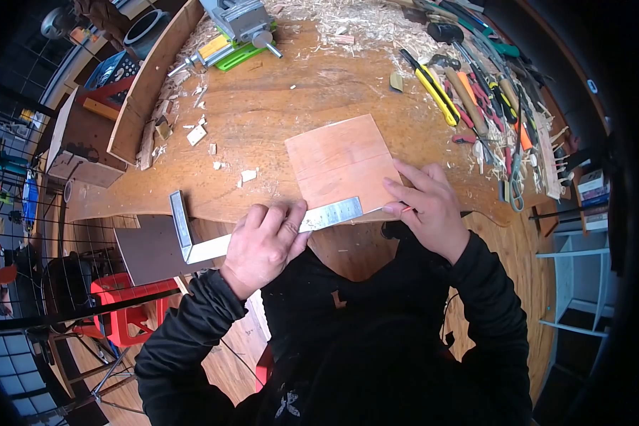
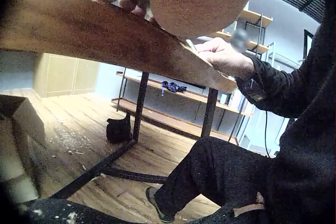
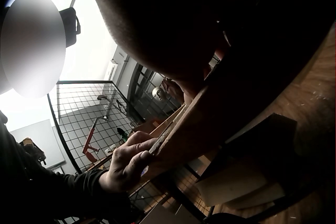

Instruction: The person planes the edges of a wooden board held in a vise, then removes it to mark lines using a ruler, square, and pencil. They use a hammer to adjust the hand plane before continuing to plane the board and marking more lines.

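Observation:
A square piece of reddish wood board (image 1: 344, 160) lies at the table's front edge, a faint line across it. Over its lower edge runs the metal blade of a try square (image 1: 334, 214), whose stock stands out to the left. My left hand (image 1: 266, 241) grips this blade, fingers over the top and thumb below. At the board's lower right corner, my right hand (image 1: 429, 206) lays its fingertips on the wood. A thin red pencil-like stick (image 1: 406, 209) shows between its thumb and fingers, mostly hidden. In the left wrist view the right hand (image 2: 226, 58) is at the table edge.
A bench vise (image 1: 241, 32) with a green base stands at the back left among wood shavings. Chisels, a yellow utility knife (image 1: 437, 96), scissors (image 1: 516, 195) and other tools crowd the right side. Wood chips (image 1: 248, 175) lie left of the board. A red stool (image 1: 124, 312) is at lower left.

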{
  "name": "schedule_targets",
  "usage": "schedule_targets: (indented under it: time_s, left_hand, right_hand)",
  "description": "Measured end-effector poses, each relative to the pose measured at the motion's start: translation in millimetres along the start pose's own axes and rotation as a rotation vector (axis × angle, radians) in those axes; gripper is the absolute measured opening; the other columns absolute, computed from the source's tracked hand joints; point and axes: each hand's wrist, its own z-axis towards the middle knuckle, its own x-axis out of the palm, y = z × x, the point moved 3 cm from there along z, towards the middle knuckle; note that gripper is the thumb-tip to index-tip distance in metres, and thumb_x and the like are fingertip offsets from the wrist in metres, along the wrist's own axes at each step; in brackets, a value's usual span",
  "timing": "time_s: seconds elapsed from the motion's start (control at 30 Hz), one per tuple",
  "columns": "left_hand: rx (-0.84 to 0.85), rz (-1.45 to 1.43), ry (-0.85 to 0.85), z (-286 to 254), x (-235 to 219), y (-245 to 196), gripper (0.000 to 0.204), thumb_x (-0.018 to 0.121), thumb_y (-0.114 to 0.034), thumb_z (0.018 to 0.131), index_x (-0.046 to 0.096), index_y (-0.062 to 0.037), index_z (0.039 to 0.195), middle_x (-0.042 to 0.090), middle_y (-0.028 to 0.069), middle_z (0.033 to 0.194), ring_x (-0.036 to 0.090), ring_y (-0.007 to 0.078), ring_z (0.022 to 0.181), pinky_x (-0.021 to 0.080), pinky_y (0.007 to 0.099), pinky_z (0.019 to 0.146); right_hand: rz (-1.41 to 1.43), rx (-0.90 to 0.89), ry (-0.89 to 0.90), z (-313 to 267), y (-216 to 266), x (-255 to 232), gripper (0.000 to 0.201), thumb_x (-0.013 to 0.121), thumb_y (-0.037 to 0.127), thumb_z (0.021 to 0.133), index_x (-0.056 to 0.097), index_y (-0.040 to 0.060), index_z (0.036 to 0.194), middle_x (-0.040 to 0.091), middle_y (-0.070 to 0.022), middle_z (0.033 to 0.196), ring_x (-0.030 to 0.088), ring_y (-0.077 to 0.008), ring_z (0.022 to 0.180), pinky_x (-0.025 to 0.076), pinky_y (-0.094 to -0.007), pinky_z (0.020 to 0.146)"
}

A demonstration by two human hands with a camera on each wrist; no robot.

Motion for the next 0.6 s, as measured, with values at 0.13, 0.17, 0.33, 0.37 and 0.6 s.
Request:
schedule_targets:
  time_s: [0.13, 0.17, 0.33, 0.37, 0.6]
  left_hand:
    - [-0.003, 0.000, 0.002, -0.6, 0.2, -0.3, 0.048, 0.080, -0.030, 0.089, 0.072, -0.0075, 0.131, 0.063, 0.0059, 0.105, 0.060, 0.0234, 0.091, 0.056, 0.0350, 0.076]
    - [-0.005, -0.003, 0.001, -0.6, 0.3, -0.4, 0.048, 0.080, -0.030, 0.089, 0.072, -0.0076, 0.131, 0.063, 0.0059, 0.105, 0.060, 0.0234, 0.091, 0.056, 0.0350, 0.076]
    - [-0.005, -0.001, 0.005, -0.7, 0.4, -0.6, 0.048, 0.079, -0.030, 0.089, 0.072, -0.0078, 0.131, 0.063, 0.0059, 0.107, 0.059, 0.0234, 0.093, 0.055, 0.0348, 0.077]
    - [-0.006, 0.001, 0.007, -0.7, 0.5, -0.7, 0.048, 0.079, -0.030, 0.089, 0.072, -0.0079, 0.131, 0.063, 0.0059, 0.107, 0.059, 0.0234, 0.093, 0.055, 0.0348, 0.077]
    - [-0.007, 0.002, 0.008, -0.6, 0.8, -0.9, 0.048, 0.079, -0.030, 0.089, 0.072, -0.0082, 0.131, 0.064, 0.0057, 0.107, 0.059, 0.0234, 0.093, 0.055, 0.0349, 0.078]
  right_hand:
    - [0.002, 0.000, -0.002, -0.2, 0.0, 0.4, 0.036, 0.084, 0.021, 0.085, 0.080, 0.0079, 0.119, 0.070, -0.0155, 0.133, 0.060, -0.0317, 0.099, 0.053, -0.0402, 0.088]
    - [-0.001, 0.000, -0.001, -0.4, -0.3, 0.4, 0.036, 0.084, 0.021, 0.085, 0.080, 0.0078, 0.119, 0.070, -0.0154, 0.133, 0.060, -0.0316, 0.099, 0.053, -0.0402, 0.088]
    - [-0.004, 0.001, 0.002, 0.1, 0.6, -0.4, 0.036, 0.084, 0.021, 0.085, 0.080, 0.0079, 0.119, 0.070, -0.0153, 0.132, 0.060, -0.0316, 0.099, 0.052, -0.0403, 0.088]
    - [-0.005, 0.006, 0.005, -0.1, 0.5, -0.5, 0.036, 0.084, 0.021, 0.086, 0.080, 0.0079, 0.119, 0.070, -0.0154, 0.133, 0.060, -0.0317, 0.099, 0.052, -0.0403, 0.089]
    - [-0.002, 0.007, 0.004, -0.4, 0.5, -0.2, 0.036, 0.083, 0.021, 0.086, 0.080, 0.0079, 0.119, 0.070, -0.0156, 0.133, 0.060, -0.0317, 0.099, 0.052, -0.0403, 0.089]
